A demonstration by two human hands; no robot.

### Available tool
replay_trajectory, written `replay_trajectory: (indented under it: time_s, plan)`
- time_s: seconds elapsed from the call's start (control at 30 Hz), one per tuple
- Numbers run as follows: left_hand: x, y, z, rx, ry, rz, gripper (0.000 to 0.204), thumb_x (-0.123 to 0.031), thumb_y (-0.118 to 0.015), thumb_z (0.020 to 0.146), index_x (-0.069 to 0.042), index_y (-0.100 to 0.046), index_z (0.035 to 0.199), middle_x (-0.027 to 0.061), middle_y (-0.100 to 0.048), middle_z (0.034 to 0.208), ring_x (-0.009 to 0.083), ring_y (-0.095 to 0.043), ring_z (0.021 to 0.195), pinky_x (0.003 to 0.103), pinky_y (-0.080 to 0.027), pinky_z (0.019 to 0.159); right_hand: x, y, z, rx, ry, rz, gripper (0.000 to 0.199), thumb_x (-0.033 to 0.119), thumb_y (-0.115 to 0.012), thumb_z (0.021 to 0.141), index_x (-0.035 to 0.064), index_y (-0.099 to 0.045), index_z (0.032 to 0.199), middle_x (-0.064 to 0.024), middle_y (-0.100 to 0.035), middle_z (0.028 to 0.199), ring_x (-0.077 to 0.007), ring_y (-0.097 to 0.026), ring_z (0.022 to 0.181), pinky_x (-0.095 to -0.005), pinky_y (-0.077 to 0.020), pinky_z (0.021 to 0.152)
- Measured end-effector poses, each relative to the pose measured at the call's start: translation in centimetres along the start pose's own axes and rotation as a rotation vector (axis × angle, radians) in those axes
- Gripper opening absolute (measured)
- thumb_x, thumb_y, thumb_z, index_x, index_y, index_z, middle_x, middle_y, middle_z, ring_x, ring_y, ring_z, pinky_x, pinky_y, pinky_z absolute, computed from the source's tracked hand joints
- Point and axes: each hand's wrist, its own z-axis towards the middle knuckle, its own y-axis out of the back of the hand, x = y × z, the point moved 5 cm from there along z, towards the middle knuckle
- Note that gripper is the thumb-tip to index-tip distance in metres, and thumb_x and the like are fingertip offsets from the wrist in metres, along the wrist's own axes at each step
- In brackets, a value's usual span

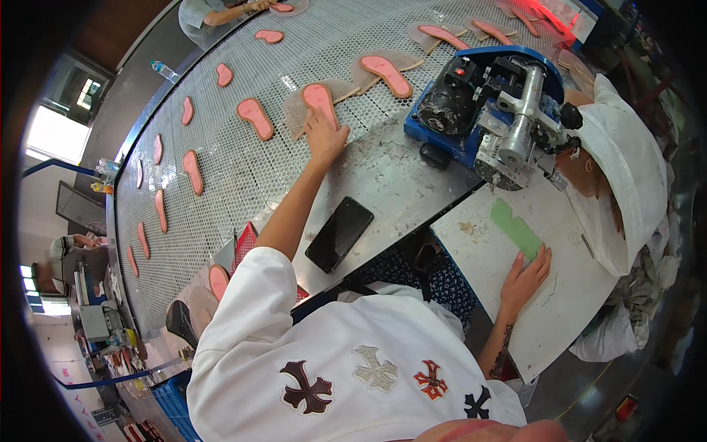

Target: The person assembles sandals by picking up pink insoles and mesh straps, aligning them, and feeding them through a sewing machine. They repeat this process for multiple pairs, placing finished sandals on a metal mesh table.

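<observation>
Left hand (325,141) flat on insole (318,96), fingers spread, pinching nothing: best pressed evenly, slid straight along belt (258,188). Right hand (524,278) open, resting on green sheet (514,225).

Blurred grip (482,432) at lower edge

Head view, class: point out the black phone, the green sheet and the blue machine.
Phone (339,233), head view, middle of its dark screen.
Green sheet (515,228), head view, centre of the sheet, above the fingers.
Blue machine (498,110), head view, on its grey metal parts at the middle.
</observation>
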Motion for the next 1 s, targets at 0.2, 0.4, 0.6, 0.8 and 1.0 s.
replay_trajectory:
  time_s: [0.2,0.4,0.6,0.8,1.0]
  plan:
    - [-0.1,-0.6,1.7,0.026,0.143,0.078,0.100,-0.035,-0.074,0.073,0.009,-0.020,0.145,0.0320,-0.035,0.142,0.0460,-0.037,0.130,0.051,-0.032,0.109,0.0,0.1,0.1,-0.011,0.004,0.002,0.055,0.029,-0.049,0.099,-0.0022,-0.037,0.142,-0.0271,-0.035,0.145,-0.0430,-0.035,0.132,-0.0502,-0.0278,0.110]
    - [-1.5,-0.9,2.7,-0.113,0.063,-0.070,0.095,-0.021,-0.069,0.072,0.016,-0.017,0.143,0.0345,-0.042,0.133,0.0466,-0.043,0.124,0.047,-0.033,0.109,0.0,0.0,0.2,-0.022,-0.004,0.004,0.055,0.029,-0.050,0.099,-0.0021,-0.036,0.143,-0.0268,-0.035,0.146,-0.0435,-0.036,0.131,-0.0501,-0.0282,0.110]
    - [-2.5,-0.7,2.0,-0.085,0.122,-0.264,0.095,-0.025,-0.071,0.074,0.018,-0.018,0.141,0.0367,-0.040,0.134,0.0492,-0.040,0.125,0.048,-0.032,0.109,-0.1,-0.1,0.1,-0.016,-0.010,0.013,0.055,0.028,-0.051,0.099,-0.0018,-0.037,0.143,-0.0265,-0.035,0.146,-0.0435,-0.036,0.131,-0.0500,-0.0283,0.110]
    - [-0.6,-1.3,1.5,0.040,0.172,-0.302,0.087,-0.033,-0.071,0.082,0.016,-0.028,0.139,0.0361,-0.043,0.136,0.0474,-0.041,0.128,0.048,-0.032,0.108,0.1,0.4,-0.1,-0.044,-0.022,0.082,0.054,0.026,-0.052,0.098,-0.0013,-0.038,0.142,-0.0261,-0.037,0.145,-0.0423,-0.036,0.132,-0.0495,-0.0284,0.110]
    - [1.2,1.7,-0.8,-0.116,-0.171,-0.358,0.057,-0.018,-0.063,0.090,0.010,-0.041,0.135,0.0298,-0.045,0.138,0.0431,-0.043,0.128,0.047,-0.031,0.108,-2.7,1.7,1.1,-0.163,-0.048,0.075,0.055,0.021,-0.060,0.094,0.0007,-0.040,0.141,-0.0234,-0.039,0.144,-0.0397,-0.035,0.134,-0.0485,-0.0299,0.110]
